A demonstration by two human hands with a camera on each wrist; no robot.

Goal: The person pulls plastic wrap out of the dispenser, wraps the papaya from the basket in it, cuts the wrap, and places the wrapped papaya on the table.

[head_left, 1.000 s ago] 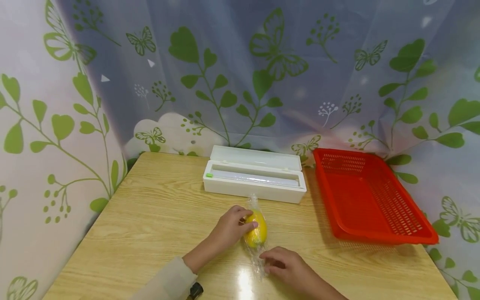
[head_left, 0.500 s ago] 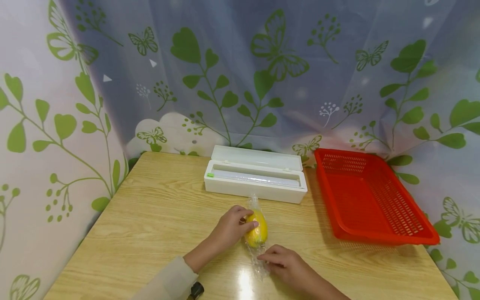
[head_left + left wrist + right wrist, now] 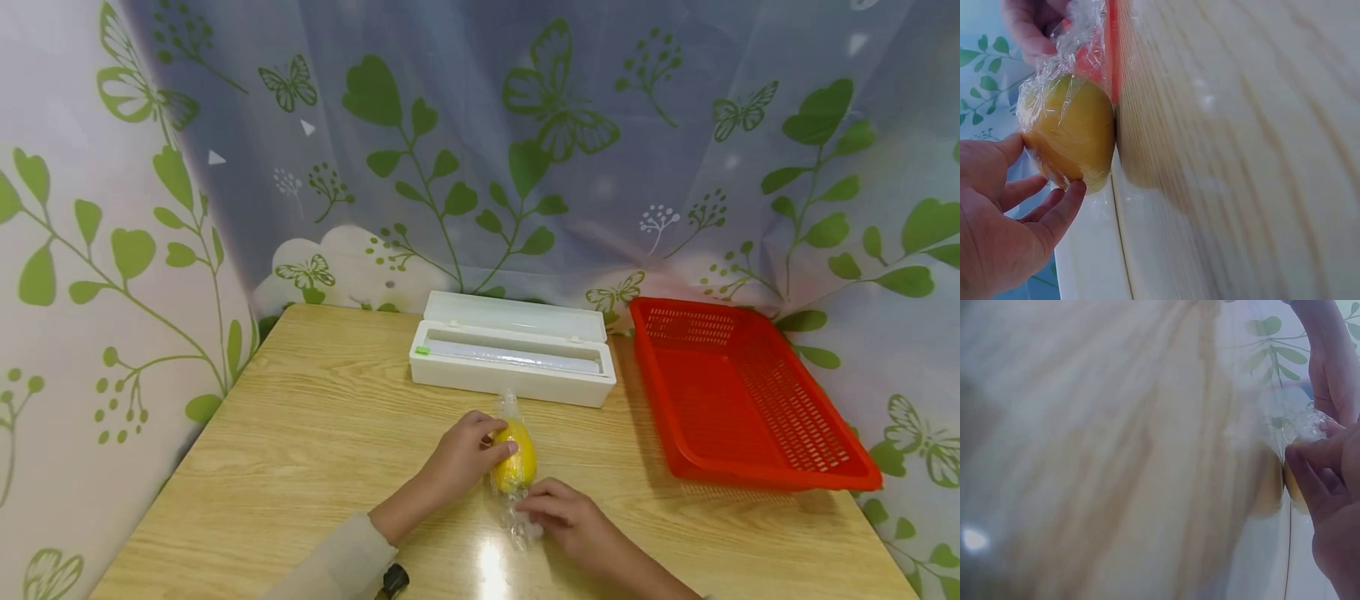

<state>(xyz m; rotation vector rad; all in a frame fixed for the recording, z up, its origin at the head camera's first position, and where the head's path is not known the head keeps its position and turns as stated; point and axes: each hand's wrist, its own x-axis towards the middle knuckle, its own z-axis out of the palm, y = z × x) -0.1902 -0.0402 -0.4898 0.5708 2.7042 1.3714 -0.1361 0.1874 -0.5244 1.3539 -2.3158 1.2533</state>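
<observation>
A yellow oval fruit wrapped in clear plastic film lies on the wooden table, its long side pointing toward the person. My left hand grips it from the left, thumb and fingertips on the wrapped skin. In the left wrist view, the film lies tight over the fruit and bunches into a crumpled tail at one end. My right hand pinches that gathered film close to the fruit's near end. Another loose tail of film sticks out at the far end. The right wrist view shows the fruit largely behind my right fingers.
Behind the fruit stands a white cling film box, lid raised, with a roll inside and a green tab at its left end. A red plastic basket stands to the right. A patterned cloth hangs behind the table.
My right hand has moved slightly up along the film toward the fruit's near end, and the near tail has bunched shorter. The left hand keeps its hold on the fruit.
</observation>
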